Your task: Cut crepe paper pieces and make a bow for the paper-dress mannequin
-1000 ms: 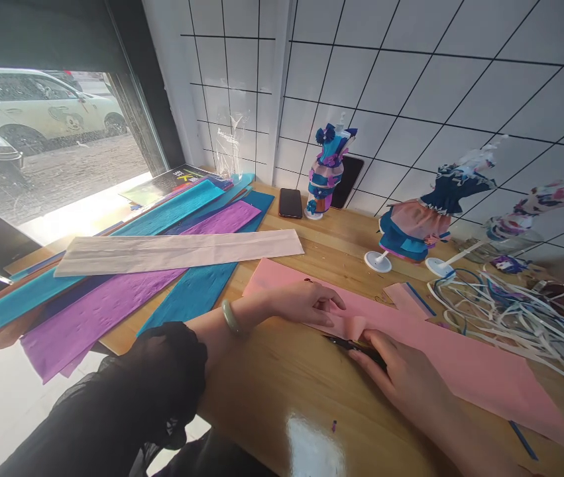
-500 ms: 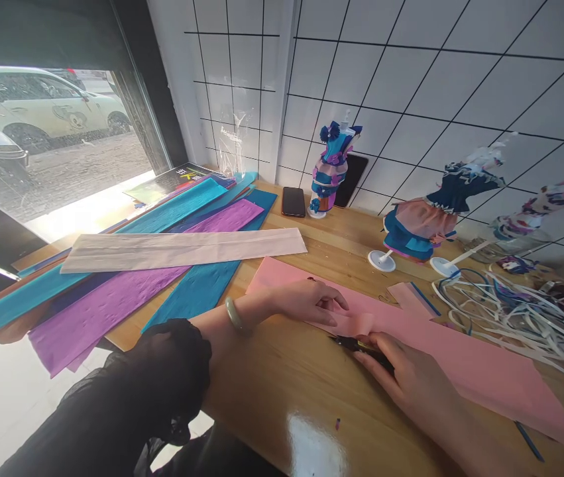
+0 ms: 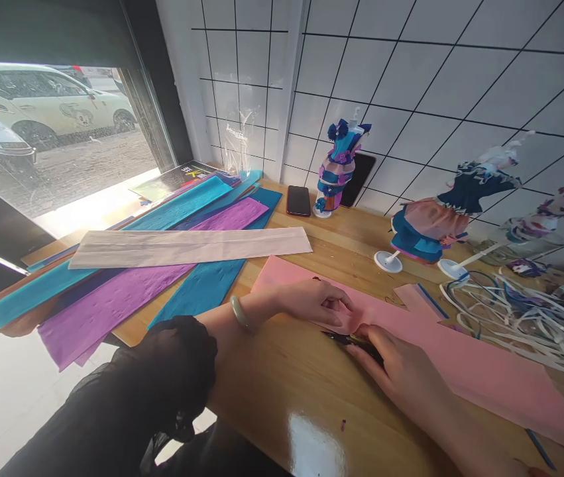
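Note:
A long sheet of pink crepe paper [image 3: 460, 354] lies across the wooden table. My left hand [image 3: 314, 301], with a pale bangle at the wrist, presses on its near edge with fingers curled on the paper. A small raised flap of the pink paper shows between my two hands. My right hand [image 3: 391, 361] is closed round dark-bladed scissors [image 3: 344, 339], its thumb and forefinger also at the flap. The blades point left along the paper's near edge, and the handles are mostly hidden in the palm.
Crepe paper strips in purple [image 3: 112, 308], blue [image 3: 197, 291] and beige [image 3: 192, 246] are piled at left. Behind stand a phone [image 3: 298, 201] and small dress forms in paper dresses [image 3: 334, 172]. White cords [image 3: 520, 324] tangle at right. A pink scrap [image 3: 418, 301] lies nearby.
My right hand with the scissors has slid a little left, closer to my left hand. The pink flap between them shows less. The whole view has shifted slightly.

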Demonstrator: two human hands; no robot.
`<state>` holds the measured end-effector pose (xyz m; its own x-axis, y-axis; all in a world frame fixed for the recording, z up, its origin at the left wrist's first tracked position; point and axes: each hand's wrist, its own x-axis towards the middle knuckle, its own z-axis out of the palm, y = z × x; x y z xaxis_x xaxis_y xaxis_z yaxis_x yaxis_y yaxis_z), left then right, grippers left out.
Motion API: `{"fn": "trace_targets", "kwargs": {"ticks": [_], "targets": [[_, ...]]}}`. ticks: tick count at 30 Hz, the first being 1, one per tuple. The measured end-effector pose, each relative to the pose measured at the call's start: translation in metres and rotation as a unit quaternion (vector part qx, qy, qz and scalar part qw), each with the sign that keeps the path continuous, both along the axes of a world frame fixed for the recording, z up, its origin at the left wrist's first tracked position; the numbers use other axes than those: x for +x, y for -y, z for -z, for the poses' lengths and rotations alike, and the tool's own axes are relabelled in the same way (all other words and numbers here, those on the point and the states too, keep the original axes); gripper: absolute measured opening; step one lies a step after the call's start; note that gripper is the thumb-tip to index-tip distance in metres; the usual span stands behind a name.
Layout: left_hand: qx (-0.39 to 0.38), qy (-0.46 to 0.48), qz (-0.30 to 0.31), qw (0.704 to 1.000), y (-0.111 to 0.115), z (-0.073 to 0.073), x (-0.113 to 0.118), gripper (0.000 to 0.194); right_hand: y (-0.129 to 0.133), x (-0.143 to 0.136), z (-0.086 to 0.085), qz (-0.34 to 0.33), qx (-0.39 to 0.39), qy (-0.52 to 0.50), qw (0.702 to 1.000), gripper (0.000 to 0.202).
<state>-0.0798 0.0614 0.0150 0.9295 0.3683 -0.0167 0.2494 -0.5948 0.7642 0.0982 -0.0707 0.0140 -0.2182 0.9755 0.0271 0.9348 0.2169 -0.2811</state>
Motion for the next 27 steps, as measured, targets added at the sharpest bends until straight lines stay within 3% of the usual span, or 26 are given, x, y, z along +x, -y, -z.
{"fn": "trace_targets", "kwargs": {"ticks": [16, 22, 27], "targets": [[-0.029, 0.016, 0.014, 0.999, -0.002, 0.005, 0.000, 0.035, 0.000, -0.004, 0.004, -0.006, 0.030, 0.020, 0.999, 0.024], [0.020, -0.044, -0.019, 0.999, -0.015, -0.003, -0.016, 0.048, 0.003, -0.002, 0.003, 0.011, 0.004, 0.009, 1.000, 0.025], [0.020, -0.065, 0.003, 0.998, -0.024, -0.003, -0.024, 0.042, -0.001, -0.005, 0.002, 0.020, -0.017, 0.022, 0.999, 0.031]]}}
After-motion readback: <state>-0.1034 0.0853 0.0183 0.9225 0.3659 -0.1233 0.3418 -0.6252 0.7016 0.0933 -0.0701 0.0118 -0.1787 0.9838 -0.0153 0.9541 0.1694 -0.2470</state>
